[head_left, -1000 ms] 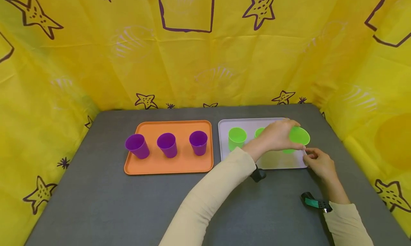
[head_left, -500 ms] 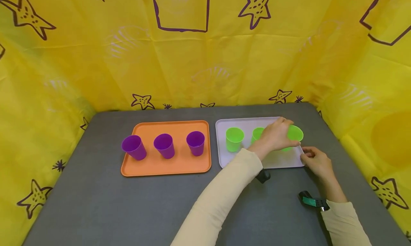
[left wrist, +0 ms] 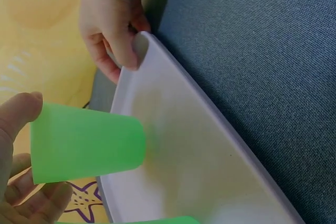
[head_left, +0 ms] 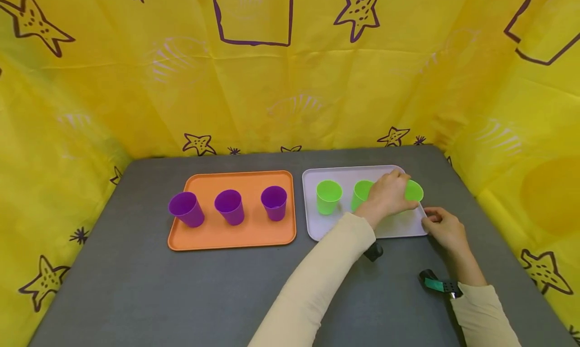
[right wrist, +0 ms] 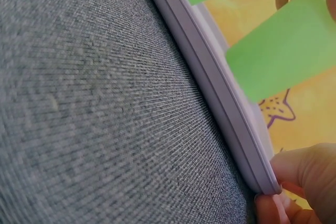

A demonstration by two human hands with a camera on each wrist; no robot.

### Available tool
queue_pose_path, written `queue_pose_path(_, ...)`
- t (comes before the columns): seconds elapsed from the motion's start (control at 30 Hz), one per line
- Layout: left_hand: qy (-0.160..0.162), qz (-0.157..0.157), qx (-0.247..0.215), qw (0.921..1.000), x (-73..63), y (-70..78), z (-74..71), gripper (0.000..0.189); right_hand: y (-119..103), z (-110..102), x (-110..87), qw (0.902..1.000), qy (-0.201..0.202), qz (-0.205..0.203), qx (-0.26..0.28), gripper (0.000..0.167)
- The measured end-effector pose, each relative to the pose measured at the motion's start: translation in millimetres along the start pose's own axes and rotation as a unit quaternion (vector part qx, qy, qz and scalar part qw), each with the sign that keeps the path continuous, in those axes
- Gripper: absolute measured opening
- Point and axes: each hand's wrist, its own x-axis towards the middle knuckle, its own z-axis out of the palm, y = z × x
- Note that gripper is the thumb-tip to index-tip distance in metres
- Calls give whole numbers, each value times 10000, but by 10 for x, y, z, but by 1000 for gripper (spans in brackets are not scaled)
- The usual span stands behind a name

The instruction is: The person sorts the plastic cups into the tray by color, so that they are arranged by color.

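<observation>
My left hand (head_left: 387, 196) grips the rightmost green cup (head_left: 414, 191) near its rim, thumb on one side and fingers on the other. The cup stands upright, its base at the lilac tray (head_left: 399, 228), as the left wrist view shows. My right hand (head_left: 447, 231) pinches the tray's near right corner between thumb and fingers; the right wrist view shows this thumb (right wrist: 307, 169) over the edge. Two more green cups stand on the tray: one at its left (head_left: 328, 198), and a middle cup (head_left: 361, 195) partly hidden behind my left hand.
Left of the lilac tray lies an orange tray (head_left: 254, 236) bearing three purple cups (head_left: 229, 206) in a row. Both trays rest on a dark grey table (head_left: 158, 291). A yellow patterned cloth (head_left: 254, 95) hangs around the back and sides.
My left hand has lowered the green cup and brought it slightly left over the tray. My right hand stays at the tray's corner. The head view has shifted slightly.
</observation>
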Motion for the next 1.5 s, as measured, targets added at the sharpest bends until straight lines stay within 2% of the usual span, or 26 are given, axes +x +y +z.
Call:
queue_pose_path(0.33, -98, 3, 186, 9998, 49, 32, 48, 64, -3, -5, -24, 10000, 27, -16, 16, 36)
queue_pose_path(0.67, -119, -138, 310, 9994, 85, 30, 70, 60, -4, 3, -4, 10000, 70, -22, -5, 35)
queue_pose_path(1.03, -272, -170, 257, 9992, 100, 33, 60, 59, -23, -2, -6, 10000, 69, 37, 23, 35)
queue_pose_path(1.37, -389, -144, 332, 9986, 91, 29, 47, 69, -40, -4, -11, 10000, 24, 55, 73, 35)
queue_pose_path(1.5, -375, -44, 338, 9987, 75, 13, 5, 72, -32, -5, -6, 10000, 10, 51, 69, 35)
